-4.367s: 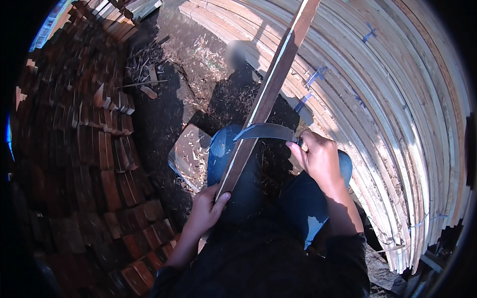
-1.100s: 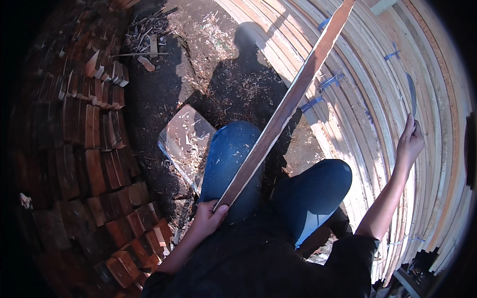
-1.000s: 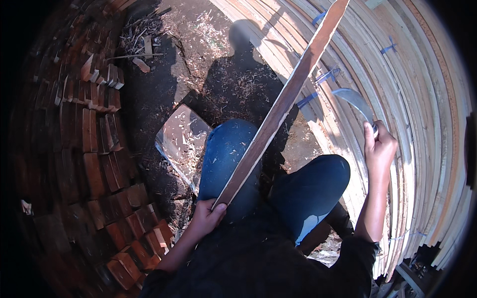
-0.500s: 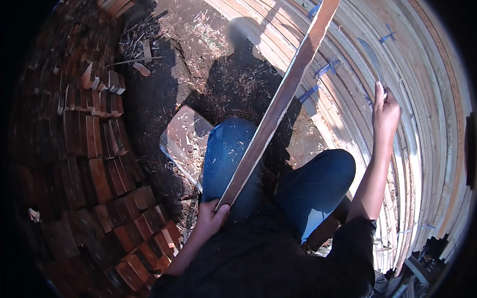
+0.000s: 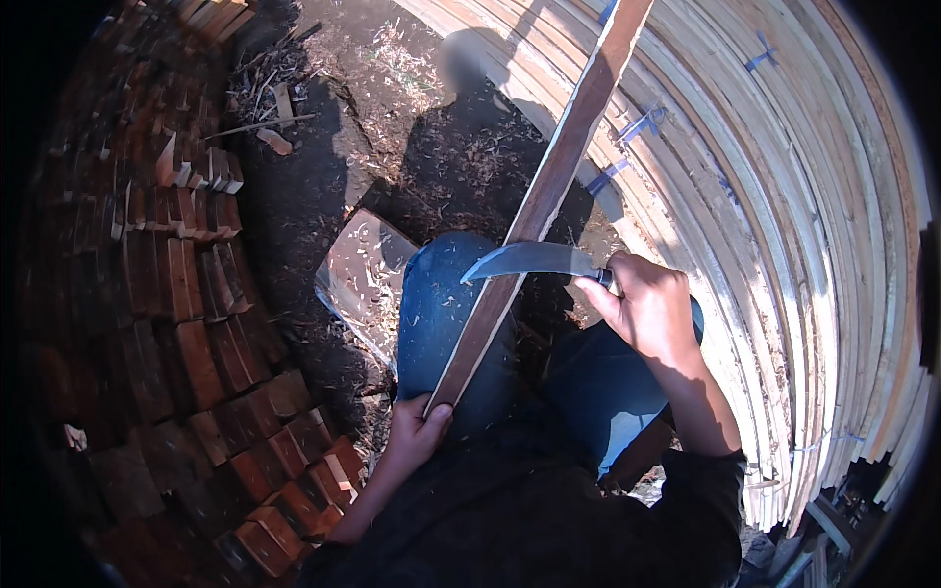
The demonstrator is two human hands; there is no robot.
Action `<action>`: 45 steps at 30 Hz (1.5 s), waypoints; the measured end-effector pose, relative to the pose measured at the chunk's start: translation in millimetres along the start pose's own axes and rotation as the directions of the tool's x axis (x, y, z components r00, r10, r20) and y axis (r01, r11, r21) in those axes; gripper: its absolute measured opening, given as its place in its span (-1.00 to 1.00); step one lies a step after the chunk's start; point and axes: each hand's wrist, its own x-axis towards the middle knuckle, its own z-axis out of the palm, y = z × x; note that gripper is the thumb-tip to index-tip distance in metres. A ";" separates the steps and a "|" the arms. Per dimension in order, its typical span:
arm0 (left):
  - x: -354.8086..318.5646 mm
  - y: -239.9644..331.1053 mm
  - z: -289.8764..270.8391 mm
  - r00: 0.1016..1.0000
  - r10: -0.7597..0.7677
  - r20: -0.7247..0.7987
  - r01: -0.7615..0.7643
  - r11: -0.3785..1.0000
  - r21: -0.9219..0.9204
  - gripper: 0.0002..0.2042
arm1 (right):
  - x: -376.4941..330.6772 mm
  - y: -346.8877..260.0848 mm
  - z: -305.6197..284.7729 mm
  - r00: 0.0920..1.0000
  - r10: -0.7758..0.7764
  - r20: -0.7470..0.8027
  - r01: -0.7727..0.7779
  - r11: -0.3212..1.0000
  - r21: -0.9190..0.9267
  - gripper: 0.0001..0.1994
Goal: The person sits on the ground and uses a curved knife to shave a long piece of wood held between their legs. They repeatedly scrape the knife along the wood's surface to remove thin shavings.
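A long, narrow wooden strip (image 5: 559, 171), brown on its face with pale edges, slants from my lap up past the top of the view. My left hand (image 5: 421, 431) is closed around its near end, thumb on top. In my right hand (image 5: 647, 299) is the dark handle of a curved knife (image 5: 539, 258). The blade lies across the strip over my bent leg, its tip pointing left beyond the strip. Whether the edge bites into the wood I cannot tell. Pale shavings cling to my jeans (image 5: 446, 304).
Stacked reddish-brown wood pieces (image 5: 206, 343) fill the left side. On the right lie long pale wooden strips (image 5: 745, 196), bundled with blue ties (image 5: 642, 125). A flat board (image 5: 363, 265) strewn with shavings rests on the ground beside my left knee. Splintered scraps (image 5: 270, 93) lie farther off.
My right hand has swung the knife in from the far right, down and left, to lie across the strip. The strip's far part has shifted slightly left; my left hand keeps its hold.
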 end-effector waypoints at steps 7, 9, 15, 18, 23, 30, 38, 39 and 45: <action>-0.4 1.1 0.6 1.000 0.006 -0.024 -0.006 1.000 0.008 -0.62 | -6.3 -3.8 6.0 0.999 -0.033 -0.003 0.033 0.997 -0.065 -0.54; -1.2 1.1 2.3 0.999 0.014 -0.043 -0.012 0.999 0.043 -0.62 | -4.0 -0.1 7.7 0.998 -0.044 -0.035 0.041 0.995 -0.095 -0.54; -1.8 0.8 7.1 0.996 0.060 -0.065 -0.055 0.996 0.077 -0.63 | 22.4 49.1 -6.0 0.952 0.161 -0.261 -0.219 0.952 -0.213 -0.55; -3.5 -1.7 3.0 0.998 0.043 -0.044 -0.039 0.995 0.090 -0.63 | 28.8 85.4 -31.5 0.805 0.429 -0.410 -0.486 0.873 -0.039 -0.57; 1.0 2.7 3.2 1.000 0.003 -0.030 -0.001 0.999 0.040 -0.63 | 8.3 25.1 -8.1 0.969 0.104 -0.223 -0.112 0.993 -0.027 -0.62; -1.3 1.9 2.1 0.998 0.045 -0.045 -0.042 0.997 0.065 -0.62 | 16.6 9.5 -2.1 0.994 0.032 -0.107 -0.043 0.994 -0.102 -0.53; -1.8 0.7 3.4 0.997 0.049 -0.055 -0.045 0.997 0.066 -0.61 | 47.0 41.8 -11.6 0.973 -0.002 -0.230 -0.051 0.973 -0.226 -0.53; -2.2 0.3 3.5 0.997 0.049 -0.053 -0.045 0.996 0.073 -0.61 | 49.5 43.8 -15.5 0.973 -0.041 -0.227 -0.030 0.954 -0.299 -0.55; -1.6 -1.9 4.0 0.998 0.012 -0.060 -0.011 1.000 0.019 -0.63 | 53.5 52.8 -11.1 0.969 -0.048 -0.244 -0.017 0.965 -0.261 -0.55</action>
